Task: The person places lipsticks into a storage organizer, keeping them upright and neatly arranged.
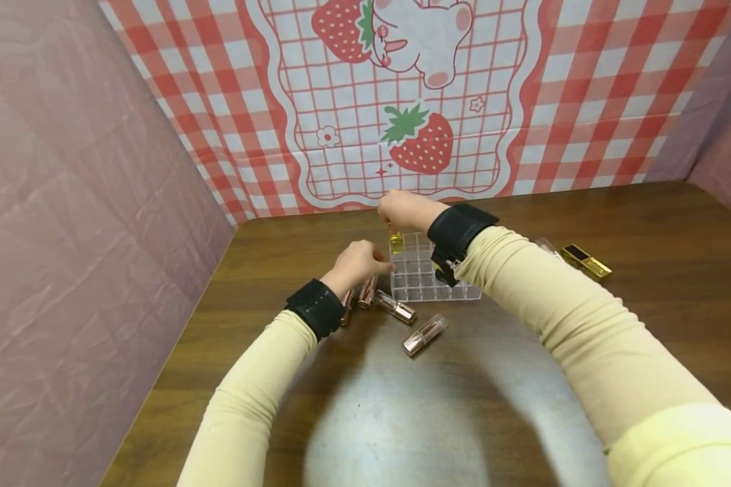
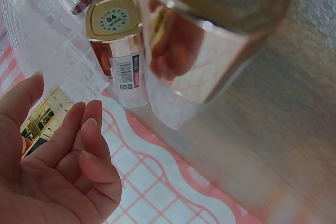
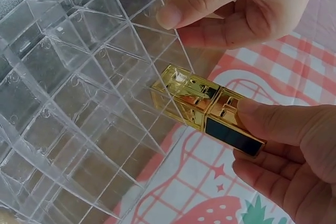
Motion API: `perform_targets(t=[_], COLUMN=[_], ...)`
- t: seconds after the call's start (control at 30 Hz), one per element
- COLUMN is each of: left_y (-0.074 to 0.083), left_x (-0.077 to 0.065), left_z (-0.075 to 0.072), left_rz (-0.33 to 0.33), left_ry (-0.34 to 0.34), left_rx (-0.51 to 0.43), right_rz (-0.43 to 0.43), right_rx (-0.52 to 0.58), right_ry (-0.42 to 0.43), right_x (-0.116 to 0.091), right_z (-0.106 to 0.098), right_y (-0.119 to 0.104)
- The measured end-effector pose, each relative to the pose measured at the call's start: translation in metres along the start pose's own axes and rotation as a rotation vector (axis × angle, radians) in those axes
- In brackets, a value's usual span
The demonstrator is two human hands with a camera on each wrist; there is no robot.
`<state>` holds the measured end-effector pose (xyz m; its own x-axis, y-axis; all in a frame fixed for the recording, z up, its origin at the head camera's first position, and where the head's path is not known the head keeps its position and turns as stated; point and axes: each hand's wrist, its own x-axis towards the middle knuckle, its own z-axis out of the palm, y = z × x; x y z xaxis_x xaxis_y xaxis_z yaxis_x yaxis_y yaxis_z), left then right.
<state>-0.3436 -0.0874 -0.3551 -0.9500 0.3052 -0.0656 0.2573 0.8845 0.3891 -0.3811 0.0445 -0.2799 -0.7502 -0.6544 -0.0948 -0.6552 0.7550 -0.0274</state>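
A clear acrylic organizer (image 1: 435,293) with a grid of square compartments stands at the back of the table. My right hand (image 1: 407,211) pinches a gold lipstick tube (image 3: 210,109) with a black panel between thumb and fingers. The tube's far end reaches into a compartment at the organizer's back left corner. At the left side is my left hand (image 1: 356,262), its thumb right at the organizer's edge and its fingers loosely bent, with nothing in its palm. Close to it lie rose-gold lipsticks, one (image 2: 125,51) with a "04" label on its end.
Two rose-gold lipsticks, one (image 1: 396,308) angled near the organizer's front and another (image 1: 425,335) nearer me, lie on the wooden table (image 1: 219,338). Past my right forearm is a second gold tube (image 1: 587,262). A checked strawberry cloth (image 1: 353,135) hangs behind the table.
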Motion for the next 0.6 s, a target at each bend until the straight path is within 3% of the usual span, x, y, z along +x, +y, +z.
perform_targets(t=[0.17, 0.33, 0.4, 0.5, 0.6], left_y=[0.004, 0.012, 0.014, 0.013, 0.019], left_x=[-0.002, -0.001, -0.003, -0.006, -0.005], left_z=[-0.003, -0.001, -0.002, -0.005, -0.003], left_rz=[-0.021, 0.019, 0.037, 0.029, 0.023], left_ry=[0.012, 0.011, 0.014, 0.048, 0.066], left_rx=[0.036, 0.095, 0.103, 0.114, 0.127], right_rz=[0.019, 0.029, 0.021, 0.006, 0.048], right_rx=[0.021, 0.103, 0.143, 0.161, 0.161], right_ry=[0.0, -0.03, 0.015, 0.146, 0.253], right_x=[0.001, -0.008, -0.015, -0.031, -0.061], right_z=[-0.002, -0.006, -0.016, -0.039, -0.059], right_y=[-0.001, 0.003, 0.006, 0.009, 0.021])
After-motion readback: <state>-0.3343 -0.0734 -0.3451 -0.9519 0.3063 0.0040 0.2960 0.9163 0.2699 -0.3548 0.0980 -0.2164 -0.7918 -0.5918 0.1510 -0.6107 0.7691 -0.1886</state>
